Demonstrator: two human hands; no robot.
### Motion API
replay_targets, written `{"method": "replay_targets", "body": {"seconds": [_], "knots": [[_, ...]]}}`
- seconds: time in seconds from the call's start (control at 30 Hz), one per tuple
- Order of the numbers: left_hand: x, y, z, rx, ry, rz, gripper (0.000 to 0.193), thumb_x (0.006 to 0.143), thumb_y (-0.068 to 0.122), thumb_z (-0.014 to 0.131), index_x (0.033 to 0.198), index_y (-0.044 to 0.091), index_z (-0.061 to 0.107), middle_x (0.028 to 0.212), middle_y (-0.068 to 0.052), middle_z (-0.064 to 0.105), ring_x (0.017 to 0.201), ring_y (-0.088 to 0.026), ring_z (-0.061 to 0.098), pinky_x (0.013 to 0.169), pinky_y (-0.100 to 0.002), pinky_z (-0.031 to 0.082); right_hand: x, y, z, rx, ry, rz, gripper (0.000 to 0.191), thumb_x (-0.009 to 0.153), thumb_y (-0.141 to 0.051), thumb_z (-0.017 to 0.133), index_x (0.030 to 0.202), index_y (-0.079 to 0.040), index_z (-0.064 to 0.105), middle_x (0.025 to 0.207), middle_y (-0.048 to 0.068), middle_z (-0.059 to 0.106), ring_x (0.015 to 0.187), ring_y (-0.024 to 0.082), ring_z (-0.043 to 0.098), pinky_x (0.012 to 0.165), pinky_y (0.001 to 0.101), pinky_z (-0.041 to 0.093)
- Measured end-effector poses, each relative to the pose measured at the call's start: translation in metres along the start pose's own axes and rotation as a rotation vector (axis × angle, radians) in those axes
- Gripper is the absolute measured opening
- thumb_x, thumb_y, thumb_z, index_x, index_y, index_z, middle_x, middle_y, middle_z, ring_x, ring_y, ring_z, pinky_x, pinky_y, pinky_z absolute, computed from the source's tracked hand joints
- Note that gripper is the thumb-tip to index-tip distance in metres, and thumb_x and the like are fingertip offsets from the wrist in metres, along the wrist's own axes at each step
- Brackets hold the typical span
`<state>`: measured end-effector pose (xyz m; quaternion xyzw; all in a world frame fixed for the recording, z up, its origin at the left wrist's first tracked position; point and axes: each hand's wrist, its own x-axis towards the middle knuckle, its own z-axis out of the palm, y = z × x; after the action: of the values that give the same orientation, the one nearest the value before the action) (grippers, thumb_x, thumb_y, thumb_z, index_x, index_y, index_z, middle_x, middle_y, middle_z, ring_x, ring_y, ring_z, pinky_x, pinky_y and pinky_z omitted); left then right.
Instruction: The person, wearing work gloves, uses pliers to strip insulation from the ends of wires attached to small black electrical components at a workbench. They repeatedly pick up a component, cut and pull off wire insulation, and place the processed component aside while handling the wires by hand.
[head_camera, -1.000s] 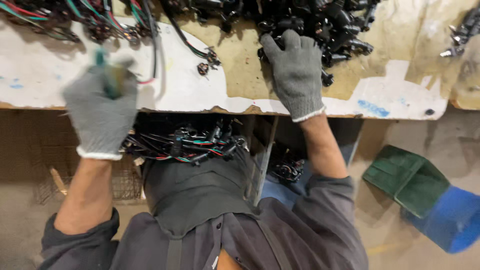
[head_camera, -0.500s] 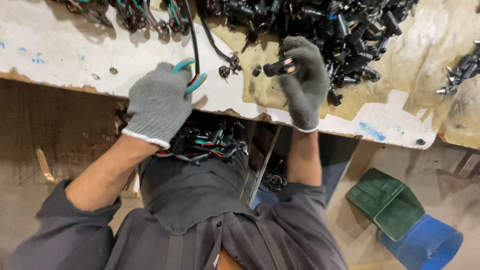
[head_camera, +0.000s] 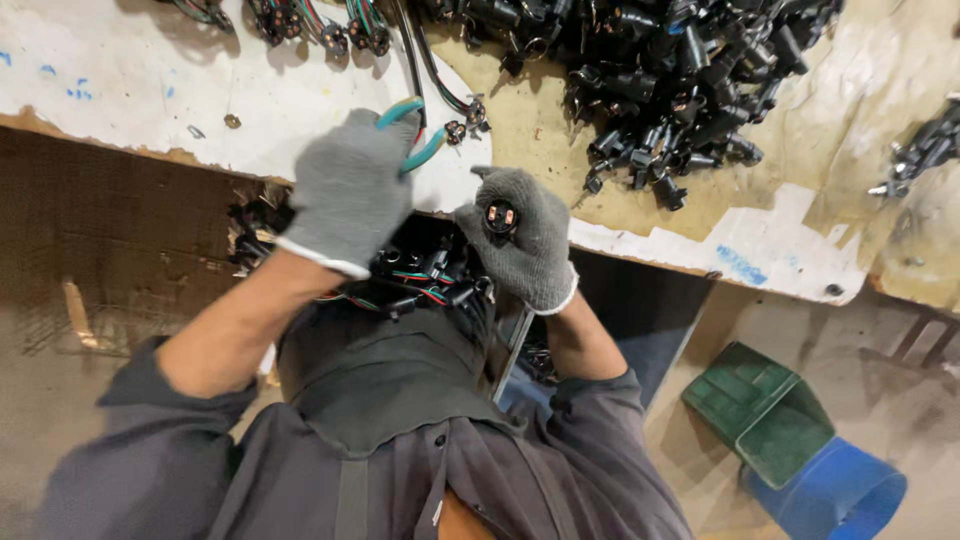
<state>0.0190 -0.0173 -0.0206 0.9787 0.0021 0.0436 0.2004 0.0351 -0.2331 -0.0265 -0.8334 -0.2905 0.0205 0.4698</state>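
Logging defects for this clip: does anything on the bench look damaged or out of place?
Yes. The workbench top is worn: its white covering has peeled away, baring brown board beneath the heap of black connectors, with a ragged front edge. The left hand holds teal-handled pliers; the right hand holds one connector.

Grey knit cloth gloves, glossy black plastic connectors, rough worn wooden bench.

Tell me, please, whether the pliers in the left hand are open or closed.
Open, judging by the handles: the pliers' two teal handles spread apart above the gloved left hand. The tips are hidden behind the glove.
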Motion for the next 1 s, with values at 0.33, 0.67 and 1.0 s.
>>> {"method": "replay_targets", "body": {"seconds": [0.33,0.67,1.0], "knots": [[-0.038,0.022,-0.041,-1.008,-0.211,-0.169,0.033,0.087,0.013,0.075,0.12,0.009,0.077,0.085,-0.007,0.072,0.07,-0.014,0.064,0.063,-0.028,0.052,0.007,0.004,-0.011,0.076,-0.263,-0.254,0.074,0.073,-0.06,0.084,0.116,-0.004,0.064,0.095,0.011,0.067,0.085,0.032,0.068,0.078,0.04,0.052],[-0.049,0.003,-0.085,-1.401,0.45,0.04,0.028,0.088,0.015,0.076,0.116,0.009,0.075,0.095,-0.009,0.072,0.078,-0.017,0.068,0.067,-0.031,0.054,0.008,-0.001,0.008,-0.005,-0.316,-0.218,0.043,0.084,-0.048,0.091,0.091,-0.015,0.065,0.073,0.004,0.06,0.067,0.029,0.061,0.063,0.0396,0.047],[-0.032,0.056,-0.061,-1.188,-0.218,0.81,0.032,0.089,0.027,0.074,0.118,0.014,0.07,0.097,-0.009,0.071,0.084,-0.026,0.071,0.066,-0.037,0.056,0.007,-0.01,0.027,-0.316,-0.724,-0.386,0.044,0.078,-0.045,0.075,0.102,-0.009,0.067,0.082,0.009,0.064,0.077,0.034,0.062,0.069,0.0464,0.049]]}}
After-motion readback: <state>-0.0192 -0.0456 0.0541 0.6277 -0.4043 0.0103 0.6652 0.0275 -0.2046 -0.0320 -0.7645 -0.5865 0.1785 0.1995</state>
